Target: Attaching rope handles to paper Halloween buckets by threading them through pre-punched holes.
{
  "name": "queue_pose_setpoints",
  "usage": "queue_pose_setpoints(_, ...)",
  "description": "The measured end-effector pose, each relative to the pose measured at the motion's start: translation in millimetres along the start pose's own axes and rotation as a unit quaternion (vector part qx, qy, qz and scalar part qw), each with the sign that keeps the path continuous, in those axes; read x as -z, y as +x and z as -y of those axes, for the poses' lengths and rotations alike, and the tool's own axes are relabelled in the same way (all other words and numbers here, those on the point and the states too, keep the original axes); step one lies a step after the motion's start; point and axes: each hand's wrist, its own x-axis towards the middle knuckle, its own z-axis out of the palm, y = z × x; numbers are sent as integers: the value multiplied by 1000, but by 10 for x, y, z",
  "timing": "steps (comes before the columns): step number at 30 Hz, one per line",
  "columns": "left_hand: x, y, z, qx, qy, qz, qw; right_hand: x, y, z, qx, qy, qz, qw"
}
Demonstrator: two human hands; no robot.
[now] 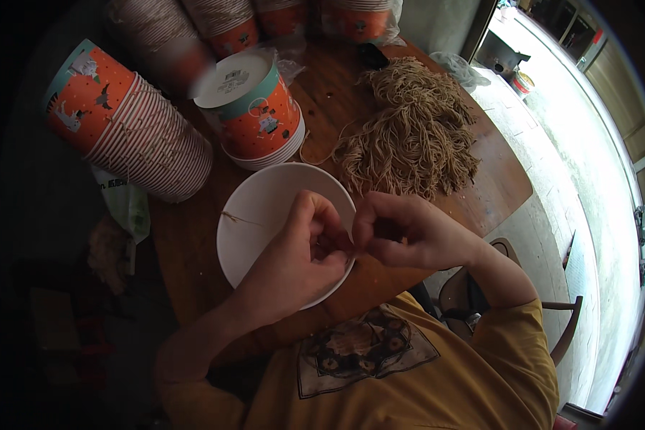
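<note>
An open bucket, white inside (265,192), stands in front of me on the wooden table. A short piece of tan string (241,218) pokes through its left wall. My left hand (294,254) reaches over the bucket with its fingers pinched at the right rim. My right hand (412,233) meets it there from outside, thumb and forefinger also closed together. What lies between the fingertips is too small and hidden to make out. Beyond my right hand lies a large heap of tan strings (412,129).
An upside-down stack of orange patterned paper buckets (261,118) stands just behind the white one. A taller nested stack (150,140) leans at the left, and more stacks (222,25) line the far edge. Clear plastic bags (460,70) lie by the string heap. A chair (566,330) stands right.
</note>
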Motion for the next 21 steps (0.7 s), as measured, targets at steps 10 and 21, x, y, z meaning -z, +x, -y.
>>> queue_pose_setpoints(10, -49, -44, 25, -76, 78, -45, 993, -92, -42, -10, 26, -122, -45, 991)
queue_pose_setpoints(21, -80, -115, 74, -147, 159, -83, 973, -381, -33, -140, 161, -311, -231, 908)
